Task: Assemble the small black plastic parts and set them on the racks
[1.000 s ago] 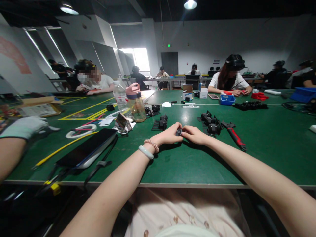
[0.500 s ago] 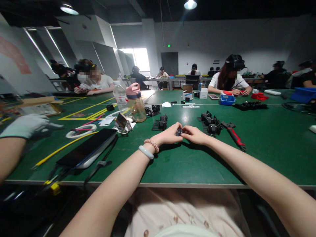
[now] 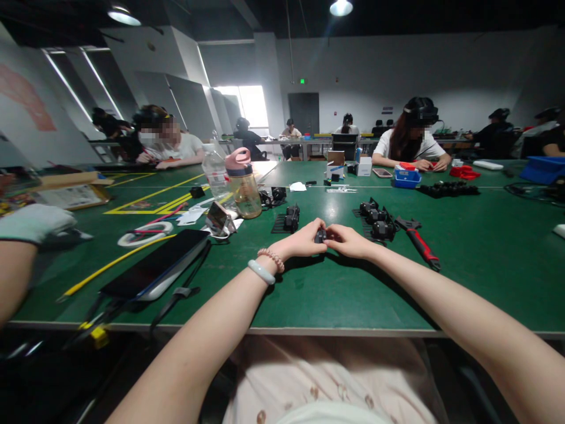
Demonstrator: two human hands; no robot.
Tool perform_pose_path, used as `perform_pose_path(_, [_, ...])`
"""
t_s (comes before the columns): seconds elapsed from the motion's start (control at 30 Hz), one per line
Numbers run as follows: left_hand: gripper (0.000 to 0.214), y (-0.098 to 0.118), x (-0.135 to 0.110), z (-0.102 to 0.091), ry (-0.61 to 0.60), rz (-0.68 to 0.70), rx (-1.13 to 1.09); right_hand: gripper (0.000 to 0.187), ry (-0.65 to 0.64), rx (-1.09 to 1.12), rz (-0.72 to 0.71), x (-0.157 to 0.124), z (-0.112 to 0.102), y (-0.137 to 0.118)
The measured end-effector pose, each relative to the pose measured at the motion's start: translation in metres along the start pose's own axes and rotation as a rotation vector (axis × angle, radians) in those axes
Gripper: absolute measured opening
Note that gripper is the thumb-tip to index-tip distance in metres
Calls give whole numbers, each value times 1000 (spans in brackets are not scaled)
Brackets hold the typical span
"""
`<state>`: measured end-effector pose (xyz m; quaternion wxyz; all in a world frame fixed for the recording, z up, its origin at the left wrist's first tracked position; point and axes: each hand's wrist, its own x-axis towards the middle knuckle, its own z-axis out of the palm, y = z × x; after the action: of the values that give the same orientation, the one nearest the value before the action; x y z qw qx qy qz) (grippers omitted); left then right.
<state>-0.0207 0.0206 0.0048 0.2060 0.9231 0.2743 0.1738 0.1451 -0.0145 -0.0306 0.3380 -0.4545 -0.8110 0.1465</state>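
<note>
Both hands, left hand [image 3: 304, 240] and right hand [image 3: 351, 241], pinch one small blocky black plastic part [image 3: 320, 237] above the matte green table [image 3: 335, 288].

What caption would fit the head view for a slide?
Left hand and right hand pinch a small black part at a green table, red-handled pliers nearby.

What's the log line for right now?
left hand: pinching small black part | right hand: pinching it too | surface: green table | nearby: red-handled tool
</note>
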Motion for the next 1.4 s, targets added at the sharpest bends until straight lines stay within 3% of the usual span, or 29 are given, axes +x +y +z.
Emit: perform_pose_path(1.4, [37,1,0,0,9,-3,-17,23,-9,17,12,-1,-3,-2])
